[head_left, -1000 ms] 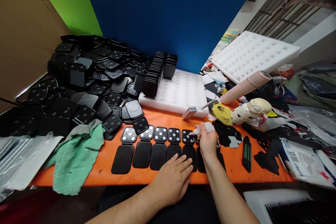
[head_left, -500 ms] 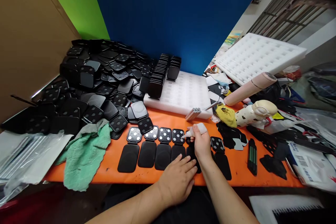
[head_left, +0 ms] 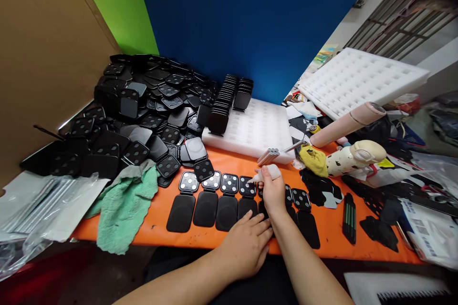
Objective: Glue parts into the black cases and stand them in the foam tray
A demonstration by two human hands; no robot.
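Observation:
A small white squeeze bottle [head_left: 274, 171] with a narrow nozzle is gripped in my right hand [head_left: 272, 194]. Its tip points left, over a black square case half [head_left: 247, 186] with light round spots. My left hand [head_left: 246, 243] lies flat, fingers stretched, over the lower lids at the table's front edge. Several hinged black cases lie opened in a row, spotted halves at the back and plain lids such as the far left one [head_left: 181, 213] toward me. My hands and forearm hide some of the cases in the middle.
A heap of black cases [head_left: 157, 100] fills the back left, beside a green cloth [head_left: 123, 209]. Stacked cases [head_left: 224, 105] stand on a white foam block [head_left: 257, 124]. Metal cylinders [head_left: 268, 155], a yellow cloth [head_left: 313, 160] and a pink tumbler [head_left: 347, 124] are at right.
The whole view has shifted slightly to the right. My right hand keeps the bottle, its nozzle still over the same spotted case half. My left hand stays flat at the front edge.

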